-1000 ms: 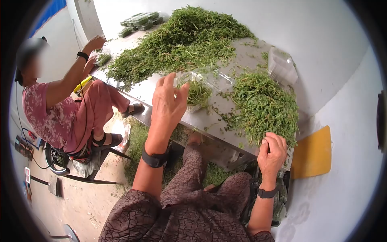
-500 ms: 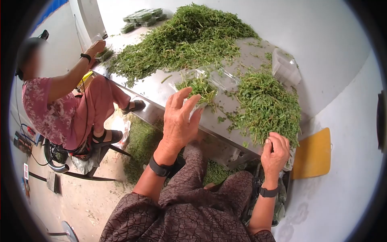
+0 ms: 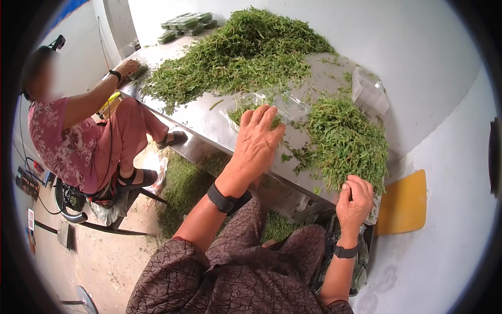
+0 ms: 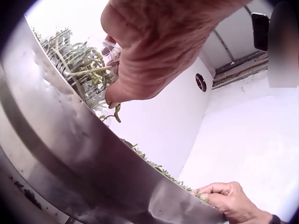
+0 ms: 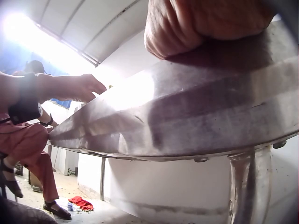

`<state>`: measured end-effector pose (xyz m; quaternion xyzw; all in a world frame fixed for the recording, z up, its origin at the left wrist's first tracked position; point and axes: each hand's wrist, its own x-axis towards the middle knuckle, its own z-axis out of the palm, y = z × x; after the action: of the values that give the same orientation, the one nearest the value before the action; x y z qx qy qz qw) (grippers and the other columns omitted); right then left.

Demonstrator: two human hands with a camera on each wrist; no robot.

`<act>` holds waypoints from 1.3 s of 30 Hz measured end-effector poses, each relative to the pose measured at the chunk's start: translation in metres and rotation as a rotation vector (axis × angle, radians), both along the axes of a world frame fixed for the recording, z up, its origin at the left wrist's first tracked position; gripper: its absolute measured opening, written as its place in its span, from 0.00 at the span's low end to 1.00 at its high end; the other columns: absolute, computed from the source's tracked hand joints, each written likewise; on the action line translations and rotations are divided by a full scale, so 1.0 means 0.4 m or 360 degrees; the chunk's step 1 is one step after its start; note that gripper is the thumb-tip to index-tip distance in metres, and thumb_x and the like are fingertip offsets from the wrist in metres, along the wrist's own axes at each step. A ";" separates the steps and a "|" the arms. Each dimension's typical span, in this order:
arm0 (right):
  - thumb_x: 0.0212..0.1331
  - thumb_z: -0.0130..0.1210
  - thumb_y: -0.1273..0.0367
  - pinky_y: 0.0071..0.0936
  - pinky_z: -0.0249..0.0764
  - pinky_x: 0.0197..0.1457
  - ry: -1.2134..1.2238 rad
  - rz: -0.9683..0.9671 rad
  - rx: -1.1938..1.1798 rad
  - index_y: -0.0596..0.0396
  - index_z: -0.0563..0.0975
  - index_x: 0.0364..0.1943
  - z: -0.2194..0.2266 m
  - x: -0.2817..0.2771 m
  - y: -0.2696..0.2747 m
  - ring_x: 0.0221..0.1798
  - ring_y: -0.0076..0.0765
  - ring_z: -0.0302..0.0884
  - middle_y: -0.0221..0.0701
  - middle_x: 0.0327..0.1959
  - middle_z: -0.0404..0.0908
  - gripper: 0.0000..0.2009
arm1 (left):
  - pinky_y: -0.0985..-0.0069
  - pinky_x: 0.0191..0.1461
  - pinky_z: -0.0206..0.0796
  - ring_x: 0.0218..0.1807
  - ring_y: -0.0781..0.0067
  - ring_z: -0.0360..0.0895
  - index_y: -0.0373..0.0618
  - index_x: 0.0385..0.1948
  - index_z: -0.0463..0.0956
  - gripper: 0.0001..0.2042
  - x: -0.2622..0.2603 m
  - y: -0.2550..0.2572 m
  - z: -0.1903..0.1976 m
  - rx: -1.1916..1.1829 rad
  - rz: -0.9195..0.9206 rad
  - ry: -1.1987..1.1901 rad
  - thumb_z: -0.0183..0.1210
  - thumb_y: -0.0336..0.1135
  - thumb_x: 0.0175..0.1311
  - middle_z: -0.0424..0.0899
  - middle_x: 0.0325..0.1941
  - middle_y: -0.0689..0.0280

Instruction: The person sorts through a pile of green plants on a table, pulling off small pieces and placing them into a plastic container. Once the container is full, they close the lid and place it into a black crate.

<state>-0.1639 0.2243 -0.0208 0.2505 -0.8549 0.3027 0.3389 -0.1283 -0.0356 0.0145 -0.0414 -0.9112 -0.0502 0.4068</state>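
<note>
Green-filled, clear-plastic containers [image 3: 185, 23] stand stacked at the counter's [image 3: 300, 180] far-left corner and appear complete. Near the front edge, one container [image 3: 233, 124] is open and holds greens [image 3: 240, 112]; the left hand's [image 3: 256, 138] grip is partly closed round them. The right hand's [image 3: 354, 204] grip is nearly closed, pinching leaves at the smaller heap [image 3: 348, 141], near the right edge. Considerable work seems left: that heap and the large heap [image 3: 251, 47] remain loose.
</note>
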 end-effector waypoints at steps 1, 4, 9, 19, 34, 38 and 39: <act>0.45 0.55 0.78 0.37 0.71 0.48 0.0004 0.0003 0.0002 0.61 0.77 0.26 -0.001 -0.001 0.000 0.42 0.44 0.75 0.36 0.36 0.82 0.03 | 0.56 0.62 0.55 0.61 0.52 0.65 0.44 0.38 0.79 0.12 -0.005 -0.001 -0.002 -0.0004 -0.0001 0.0002 0.58 0.26 0.49 0.72 0.54 0.53; 0.45 0.55 0.78 0.37 0.71 0.48 0.0035 0.0006 -0.0007 0.60 0.77 0.26 -0.001 -0.001 0.000 0.42 0.44 0.75 0.35 0.36 0.82 0.03 | 0.57 0.59 0.59 0.58 0.54 0.68 0.43 0.36 0.80 0.11 -0.011 0.000 -0.005 0.0027 0.0016 0.0000 0.60 0.27 0.48 0.75 0.51 0.56; 0.45 0.55 0.78 0.37 0.71 0.48 0.0046 0.0013 -0.0001 0.60 0.77 0.26 -0.002 -0.001 0.002 0.42 0.44 0.75 0.35 0.37 0.82 0.03 | 0.66 0.51 0.66 0.46 0.59 0.76 0.42 0.29 0.82 0.06 -0.012 -0.005 0.000 0.0453 0.0049 0.0087 0.62 0.30 0.49 0.81 0.39 0.60; 0.45 0.56 0.78 0.37 0.72 0.48 0.0033 -0.0008 -0.0005 0.60 0.78 0.26 -0.003 0.000 0.001 0.43 0.43 0.75 0.35 0.37 0.82 0.03 | 0.65 0.48 0.69 0.41 0.55 0.78 0.43 0.33 0.83 0.09 -0.027 -0.010 0.044 0.0560 0.0437 -0.0371 0.62 0.35 0.53 0.82 0.39 0.58; 0.44 0.55 0.79 0.36 0.72 0.47 0.0062 -0.0005 0.0023 0.61 0.77 0.27 -0.004 -0.001 0.000 0.42 0.44 0.75 0.36 0.37 0.82 0.04 | 0.59 0.64 0.57 0.60 0.54 0.68 0.44 0.47 0.78 0.14 0.083 -0.052 -0.008 0.0438 -0.0014 0.0156 0.56 0.30 0.58 0.75 0.56 0.58; 0.44 0.55 0.79 0.36 0.72 0.47 0.0069 -0.0003 0.0037 0.61 0.77 0.27 -0.001 0.000 -0.001 0.42 0.44 0.75 0.36 0.37 0.82 0.05 | 0.56 0.67 0.52 0.60 0.52 0.67 0.38 0.46 0.77 0.15 0.056 -0.049 -0.006 0.0274 -0.0085 -0.0075 0.57 0.35 0.59 0.75 0.55 0.55; 0.44 0.55 0.79 0.36 0.72 0.47 0.0066 -0.0004 0.0030 0.61 0.77 0.27 -0.002 0.001 -0.002 0.42 0.44 0.75 0.36 0.37 0.82 0.05 | 0.56 0.67 0.52 0.60 0.52 0.67 0.38 0.46 0.77 0.15 0.049 -0.051 -0.012 0.0274 -0.0084 -0.0060 0.57 0.35 0.59 0.75 0.55 0.55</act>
<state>-0.1633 0.2234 -0.0215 0.2589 -0.8508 0.2888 0.3546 -0.1087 -0.0560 0.0096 -0.0293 -0.9096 -0.1399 0.3901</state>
